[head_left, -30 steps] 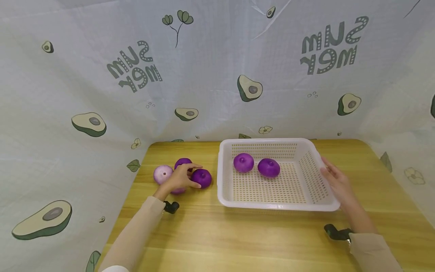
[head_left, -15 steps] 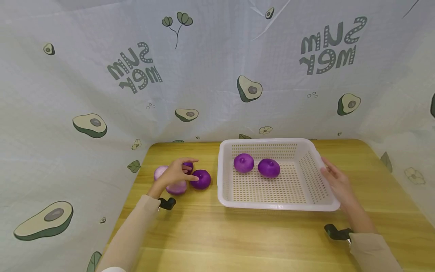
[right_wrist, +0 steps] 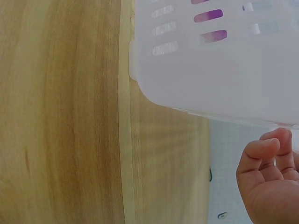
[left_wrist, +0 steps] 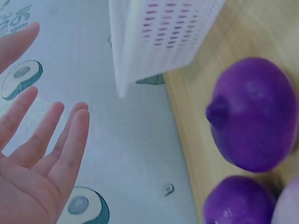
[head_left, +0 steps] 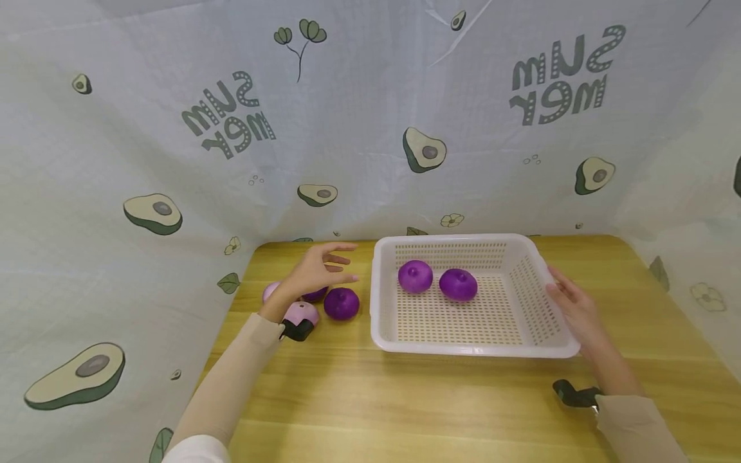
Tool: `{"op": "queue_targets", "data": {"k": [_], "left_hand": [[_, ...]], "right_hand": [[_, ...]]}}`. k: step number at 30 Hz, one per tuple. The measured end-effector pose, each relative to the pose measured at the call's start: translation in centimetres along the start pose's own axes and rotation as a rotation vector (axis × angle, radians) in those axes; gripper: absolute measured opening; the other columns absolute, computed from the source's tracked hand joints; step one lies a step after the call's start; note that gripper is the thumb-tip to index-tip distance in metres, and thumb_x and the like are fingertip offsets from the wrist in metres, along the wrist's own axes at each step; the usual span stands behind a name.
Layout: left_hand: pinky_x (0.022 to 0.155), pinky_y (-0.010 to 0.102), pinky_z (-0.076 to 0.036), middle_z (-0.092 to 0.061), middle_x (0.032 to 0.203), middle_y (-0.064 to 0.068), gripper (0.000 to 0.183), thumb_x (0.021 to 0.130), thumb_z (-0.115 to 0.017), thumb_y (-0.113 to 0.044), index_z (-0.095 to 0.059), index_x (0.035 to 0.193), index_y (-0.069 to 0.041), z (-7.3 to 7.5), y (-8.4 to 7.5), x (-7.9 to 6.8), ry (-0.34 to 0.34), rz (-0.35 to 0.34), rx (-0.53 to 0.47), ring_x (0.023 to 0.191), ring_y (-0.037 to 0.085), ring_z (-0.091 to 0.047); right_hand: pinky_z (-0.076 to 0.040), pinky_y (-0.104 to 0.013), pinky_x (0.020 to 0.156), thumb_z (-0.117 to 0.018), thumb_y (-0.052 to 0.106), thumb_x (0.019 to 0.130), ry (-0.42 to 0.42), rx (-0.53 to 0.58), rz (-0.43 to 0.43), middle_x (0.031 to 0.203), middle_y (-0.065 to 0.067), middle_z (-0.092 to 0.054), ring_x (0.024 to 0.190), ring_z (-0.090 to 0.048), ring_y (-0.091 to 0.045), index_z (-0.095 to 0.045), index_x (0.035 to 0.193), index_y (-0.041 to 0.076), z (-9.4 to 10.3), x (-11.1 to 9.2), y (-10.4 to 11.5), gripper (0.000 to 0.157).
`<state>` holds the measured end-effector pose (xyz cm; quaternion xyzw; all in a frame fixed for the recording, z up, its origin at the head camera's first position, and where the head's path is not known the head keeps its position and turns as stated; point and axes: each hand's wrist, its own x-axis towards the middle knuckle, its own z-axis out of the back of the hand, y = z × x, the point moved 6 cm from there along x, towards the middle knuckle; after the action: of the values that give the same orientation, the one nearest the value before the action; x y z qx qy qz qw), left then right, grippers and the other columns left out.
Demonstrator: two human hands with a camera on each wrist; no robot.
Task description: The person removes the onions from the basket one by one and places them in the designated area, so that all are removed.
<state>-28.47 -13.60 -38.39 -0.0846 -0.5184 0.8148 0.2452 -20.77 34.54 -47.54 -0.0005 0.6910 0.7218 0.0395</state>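
Note:
My left hand (head_left: 318,267) hovers above a group of purple onions at the table's left, fingers spread and nothing in them. Its open palm (left_wrist: 35,186) shows in the left wrist view. Nearest below are a dark purple onion (head_left: 341,303), seen large in that view, and a second dark onion (head_left: 315,295), partly hidden by the hand. Two paler onions, one by the wrist (head_left: 301,312) and one behind the forearm (head_left: 269,290), complete the group. My right hand (head_left: 576,315) holds the right rim of a white plastic basket (head_left: 463,352), its fingers (right_wrist: 261,154) curled at the edge.
Inside the basket, toward its left, sit two purple onions, a lighter one (head_left: 415,277) and a darker one (head_left: 458,285). The basket stands on a wooden table (head_left: 370,399). A curtain (head_left: 347,128) with avocado prints rises behind and at both sides.
My left hand drew back left off the front dark onion, then rose and moved up and right, with nothing held. The right hand and basket have stayed in place.

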Motion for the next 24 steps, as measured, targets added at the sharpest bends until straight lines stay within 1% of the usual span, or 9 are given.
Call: {"op": "queue_targets", "data": {"k": [3,7,9,11,13,15,18,20,24], "left_hand": [[0.097,0.046,-0.052,-0.058,0.138,0.002,0.06,0.08,-0.085,-0.015,-0.061,0.135,-0.012,-0.7,-0.9,0.8,0.028,-0.025,-0.03,0.115,0.029,-0.063],[0.098,0.048,-0.051,-0.058,0.138,0.005,0.061,0.081,-0.085,-0.013,-0.06,0.136,-0.01,-2.0,-2.0,1.9,0.063,-0.055,-0.057,0.118,0.035,-0.061],[0.099,0.049,-0.05,-0.058,0.139,0.006,0.062,0.081,-0.084,-0.012,-0.059,0.138,-0.009,-2.7,-2.6,2.6,0.073,-0.072,-0.066,0.12,0.037,-0.059],[0.1,0.051,-0.049,-0.057,0.14,0.007,0.062,0.082,-0.083,-0.01,-0.058,0.139,-0.009,-3.4,-3.2,3.2,0.081,-0.092,-0.076,0.121,0.037,-0.058],[0.102,0.05,-0.048,-0.057,0.141,0.005,0.063,0.082,-0.082,-0.008,-0.057,0.14,-0.009,-4.1,-3.7,3.7,0.09,-0.106,-0.088,0.121,0.033,-0.058],[0.103,0.049,-0.048,-0.056,0.141,0.005,0.064,0.082,-0.082,-0.006,-0.056,0.14,-0.008,-4.8,-4.0,4.3,0.101,-0.119,-0.103,0.121,0.031,-0.058],[0.103,0.041,-0.048,-0.056,0.141,0.006,0.064,0.082,-0.082,-0.007,-0.055,0.141,-0.008,-5.9,-4.1,5.3,0.119,-0.122,-0.113,0.121,0.028,-0.058],[0.103,0.037,-0.048,-0.055,0.142,0.008,0.065,0.082,-0.082,-0.009,-0.055,0.142,-0.007,-6.7,-3.9,6.0,0.131,-0.12,-0.117,0.122,0.028,-0.057],[0.106,0.039,-0.045,-0.054,0.143,0.011,0.068,0.082,-0.083,-0.008,-0.053,0.143,-0.007,-8.2,-3.7,7.2,0.158,-0.113,-0.137,0.126,0.028,-0.055]], "right_hand": [[-0.055,-0.017,0.069,-0.052,0.027,0.105,-0.003,-0.009,-0.008,0.107,0.011,-0.054,0.087,-0.061,-0.001,-0.023,0.159,0.017,-0.1,0.0,0.0,0.062],[-0.055,-0.018,0.069,-0.052,0.027,0.105,-0.006,-0.018,-0.012,0.107,0.013,-0.055,0.087,-0.061,0.0,-0.023,0.159,0.017,-0.1,0.0,-0.1,0.062],[-0.055,-0.018,0.07,-0.052,0.027,0.105,-0.005,-0.005,-0.012,0.108,0.013,-0.055,0.087,-0.061,0.0,-0.024,0.159,0.018,-0.1,0.0,-0.1,0.062],[-0.056,-0.018,0.07,-0.052,0.027,0.105,-0.001,0.005,-0.01,0.109,0.013,-0.055,0.088,-0.062,0.0,-0.025,0.159,0.019,-0.1,0.0,-0.1,0.061],[-0.056,-0.018,0.07,-0.053,0.027,0.105,0.008,0.026,-0.007,0.109,0.011,-0.055,0.088,-0.062,-0.001,-0.025,0.159,0.019,-0.2,0.0,-0.1,0.061],[-0.056,-0.018,0.07,-0.053,0.026,0.105,0.013,0.025,0.001,0.108,0.01,-0.055,0.088,-0.062,-0.001,-0.025,0.159,0.019,-0.3,0.0,0.0,0.061],[-0.055,-0.017,0.07,-0.053,0.026,0.105,0.011,0.005,0.007,0.108,0.011,-0.055,0.087,-0.061,-0.001,-0.026,0.159,0.019,-0.3,0.1,-0.1,0.061],[-0.055,-0.017,0.07,-0.052,0.027,0.105,0.004,-0.028,0.009,0.108,0.012,-0.055,0.088,-0.061,0.0,-0.026,0.159,0.02,-0.2,0.1,-0.1,0.06],[-0.054,-0.016,0.07,-0.052,0.028,0.105,-0.009,-0.064,0.001,0.108,0.013,-0.054,0.088,-0.06,0.001,-0.027,0.158,0.023,0.0,0.2,-0.2,0.059]]}}
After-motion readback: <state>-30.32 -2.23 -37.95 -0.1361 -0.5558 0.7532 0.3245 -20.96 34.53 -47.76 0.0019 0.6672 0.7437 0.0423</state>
